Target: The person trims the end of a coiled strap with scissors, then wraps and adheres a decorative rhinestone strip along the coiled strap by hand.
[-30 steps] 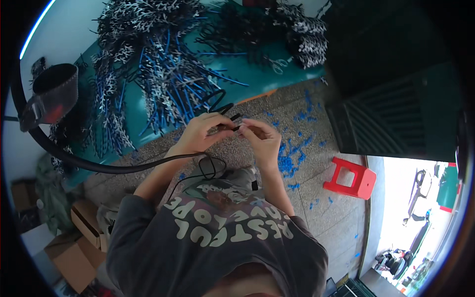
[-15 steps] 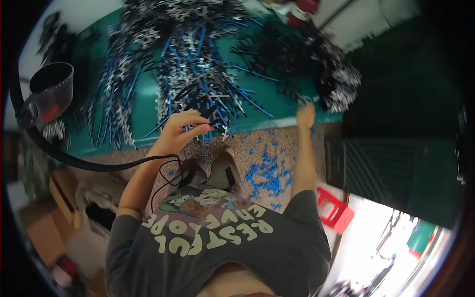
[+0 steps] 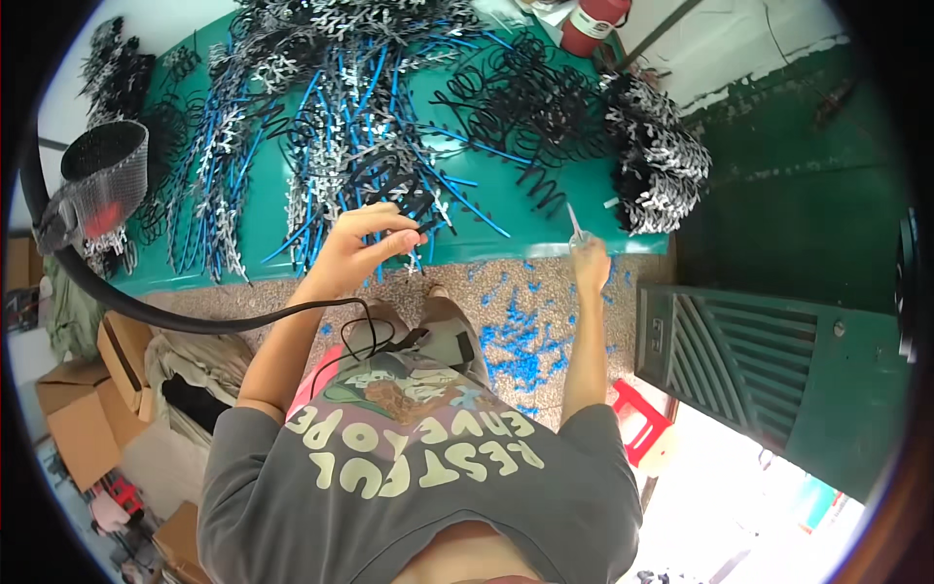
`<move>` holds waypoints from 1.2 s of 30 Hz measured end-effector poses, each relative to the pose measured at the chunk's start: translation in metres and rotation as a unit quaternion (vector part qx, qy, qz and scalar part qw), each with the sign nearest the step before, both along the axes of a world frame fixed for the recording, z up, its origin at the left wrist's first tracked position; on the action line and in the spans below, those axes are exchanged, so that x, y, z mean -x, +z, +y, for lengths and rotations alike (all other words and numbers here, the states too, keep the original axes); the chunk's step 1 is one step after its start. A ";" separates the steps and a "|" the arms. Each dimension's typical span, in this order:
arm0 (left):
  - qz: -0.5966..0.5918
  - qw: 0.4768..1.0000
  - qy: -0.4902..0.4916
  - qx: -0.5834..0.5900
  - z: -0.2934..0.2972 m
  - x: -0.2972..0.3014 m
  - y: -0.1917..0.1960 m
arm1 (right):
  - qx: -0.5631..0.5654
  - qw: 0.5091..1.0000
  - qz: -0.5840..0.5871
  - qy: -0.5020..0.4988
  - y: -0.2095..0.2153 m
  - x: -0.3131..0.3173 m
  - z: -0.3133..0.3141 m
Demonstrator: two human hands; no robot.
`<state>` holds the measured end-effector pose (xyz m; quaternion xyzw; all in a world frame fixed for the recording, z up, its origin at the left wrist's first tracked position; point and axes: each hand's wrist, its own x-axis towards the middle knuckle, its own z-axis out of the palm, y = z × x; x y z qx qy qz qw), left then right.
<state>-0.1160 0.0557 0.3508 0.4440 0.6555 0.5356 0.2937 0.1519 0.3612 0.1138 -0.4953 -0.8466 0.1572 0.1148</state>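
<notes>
My left hand (image 3: 362, 255) is at the near edge of the green table, thumb and fingers pinched together on the end of a black coiled strand (image 3: 389, 183). In front of it spreads a heap of blue stems with small black-and-silver leafy sprigs (image 3: 336, 136). To the right, my right hand (image 3: 590, 267) is closed round a slim, pointed, pale metal tool (image 3: 575, 222). Its tip points away from me, just short of a loose black coil (image 3: 541, 187). The tool's exact kind is hard to make out.
A tangle of black coils (image 3: 530, 102) and a silver-tipped bundle (image 3: 664, 156) lie at the table's right. A mesh cup (image 3: 105, 180) on a black hose stands left. Blue scraps (image 3: 520, 341) cover the floor, near a red stool (image 3: 642, 423). A green slatted panel (image 3: 749, 360) is at right.
My right hand, with the pointed tool in it, has moved toward me and slightly left. My left hand keeps nearly the same place and pinch.
</notes>
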 end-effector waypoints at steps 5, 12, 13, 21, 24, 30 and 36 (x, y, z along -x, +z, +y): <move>-0.001 0.999 -0.032 -0.013 0.019 -0.016 -0.012 | 0.435 0.817 0.361 -0.112 0.070 -0.007 -0.096; 0.038 0.997 -0.068 -0.019 0.036 -0.037 -0.018 | 0.615 0.704 0.335 0.117 0.170 0.019 -0.166; 0.064 0.995 -0.075 -0.018 0.037 -0.038 -0.018 | 0.624 0.696 0.326 0.143 0.174 0.022 -0.165; 0.064 0.995 -0.072 0.010 0.035 -0.045 -0.016 | 0.628 0.690 0.289 0.214 0.192 0.027 -0.151; 0.080 0.995 -0.066 0.005 0.032 -0.046 -0.015 | 0.645 0.682 0.273 0.211 0.189 0.028 -0.149; 0.068 0.995 -0.066 0.021 0.030 -0.046 -0.017 | 0.610 0.720 0.270 0.189 0.192 0.036 -0.157; 0.049 0.997 -0.060 0.004 0.031 -0.041 -0.024 | 0.662 0.658 0.290 0.210 0.187 0.041 -0.153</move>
